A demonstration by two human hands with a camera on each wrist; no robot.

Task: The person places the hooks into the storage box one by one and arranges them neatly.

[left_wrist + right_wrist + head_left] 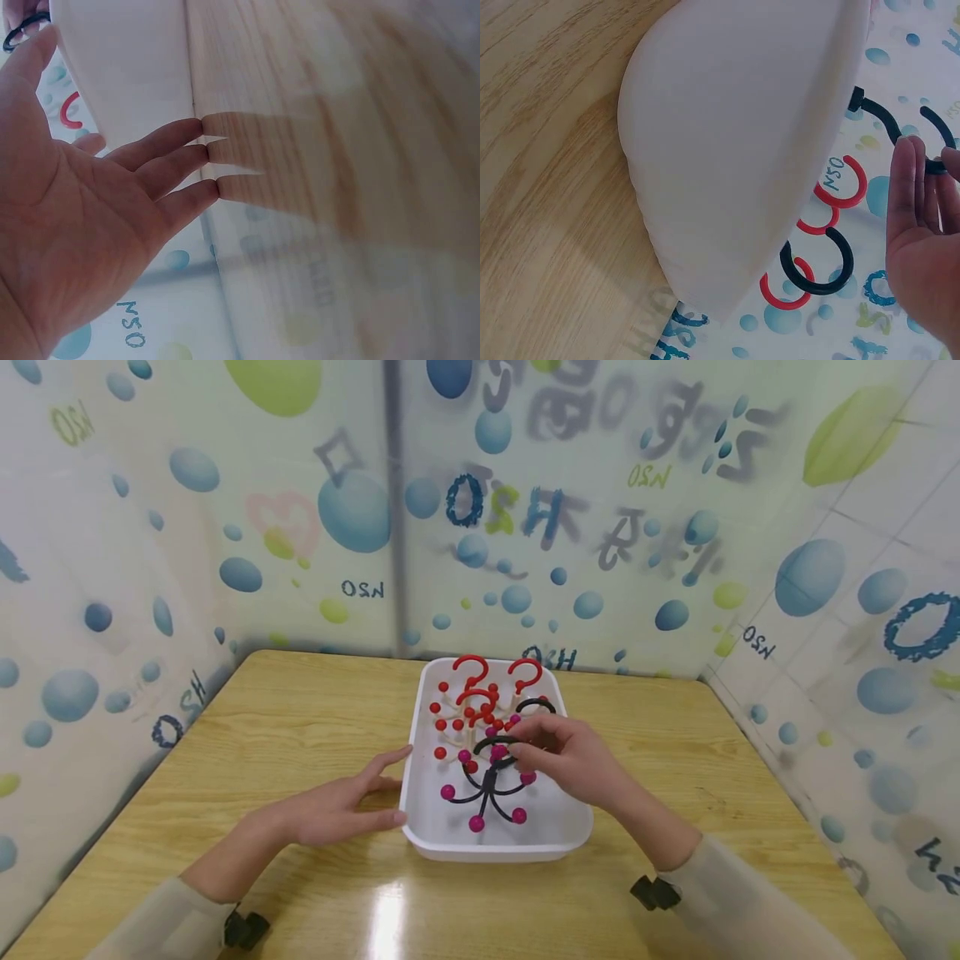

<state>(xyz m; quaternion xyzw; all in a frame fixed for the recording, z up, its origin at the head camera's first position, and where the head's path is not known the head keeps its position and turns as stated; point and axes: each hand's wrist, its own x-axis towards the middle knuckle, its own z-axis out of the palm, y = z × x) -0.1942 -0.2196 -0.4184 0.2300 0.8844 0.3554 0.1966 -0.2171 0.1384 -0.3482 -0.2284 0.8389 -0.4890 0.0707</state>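
A black head massager [489, 781] with a hook-shaped handle and several curved, magenta ball-tipped prongs is over the near part of a white tray [497, 850]. My right hand [576, 762] pinches its handle between thumb and fingers. The right wrist view shows that black handle [934, 166] at the fingertips, above the tray's rim. On the other side, my left hand [330, 810] touches the tray's left wall with its fingers spread and fairly straight. Its palm [82, 210] faces the camera in the left wrist view.
Farther back in the tray lie red hook-handled massagers [471, 670] with red balls, and another black handle [537, 703]. The tray stands on a wooden table [315, 727]. Patterned curtains [300, 602] enclose the table at the back and sides.
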